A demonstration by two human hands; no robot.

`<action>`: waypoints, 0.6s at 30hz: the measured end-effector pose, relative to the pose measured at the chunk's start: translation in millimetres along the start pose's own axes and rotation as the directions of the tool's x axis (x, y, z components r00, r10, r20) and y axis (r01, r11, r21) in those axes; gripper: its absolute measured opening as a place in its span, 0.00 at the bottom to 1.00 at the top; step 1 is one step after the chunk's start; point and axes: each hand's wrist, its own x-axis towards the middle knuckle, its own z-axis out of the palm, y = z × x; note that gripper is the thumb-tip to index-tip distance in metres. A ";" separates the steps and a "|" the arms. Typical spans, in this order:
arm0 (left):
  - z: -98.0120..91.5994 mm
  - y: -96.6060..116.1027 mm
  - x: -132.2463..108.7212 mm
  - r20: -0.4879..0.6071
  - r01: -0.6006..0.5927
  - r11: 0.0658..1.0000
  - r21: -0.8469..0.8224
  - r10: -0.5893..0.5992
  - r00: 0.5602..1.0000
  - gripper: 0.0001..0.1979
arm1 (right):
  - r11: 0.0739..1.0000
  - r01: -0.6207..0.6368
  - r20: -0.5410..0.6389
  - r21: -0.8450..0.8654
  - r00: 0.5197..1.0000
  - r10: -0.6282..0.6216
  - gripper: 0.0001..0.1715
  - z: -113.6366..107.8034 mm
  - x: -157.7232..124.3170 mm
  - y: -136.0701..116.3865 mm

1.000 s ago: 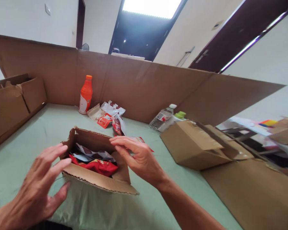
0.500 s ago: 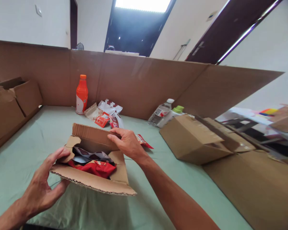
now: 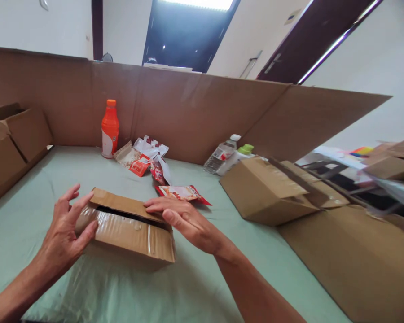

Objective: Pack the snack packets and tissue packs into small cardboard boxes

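Observation:
A small cardboard box [image 3: 128,233] sits on the green cloth between my hands. Its near flap, with clear tape on it, is folded inward, and the far flap leans over too, leaving a dark narrow gap. What lies inside is hidden. My left hand [image 3: 69,224] is at the box's left end, fingers spread, the thumb by the near flap. Stretched flat, the fingers of my right hand [image 3: 185,222] rest on the far flap near its right end. Just beyond that hand lies a red and white snack packet [image 3: 183,193].
An orange bottle [image 3: 110,130] stands at the back, beside several snack packets [image 3: 139,157]. A clear bottle [image 3: 222,154] and a green-capped one [image 3: 245,149] lean at the back right. Larger cardboard boxes [image 3: 265,193] flank the right side; another carton [image 3: 27,134] is left. A cardboard wall [image 3: 175,112] runs behind.
The box's flaps have folded over, covering the red and grey packets seen inside before. My left hand has let go of the left flap, and my right hand now lies flat on the far flap.

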 end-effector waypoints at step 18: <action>7.4 -38.0 -5.7 0.158 0.006 0.991 -0.131 0.015 0.987 0.17 | 0.901 0.056 0.213 -0.430 0.976 0.042 0.55 21.8 -19.0 -7.4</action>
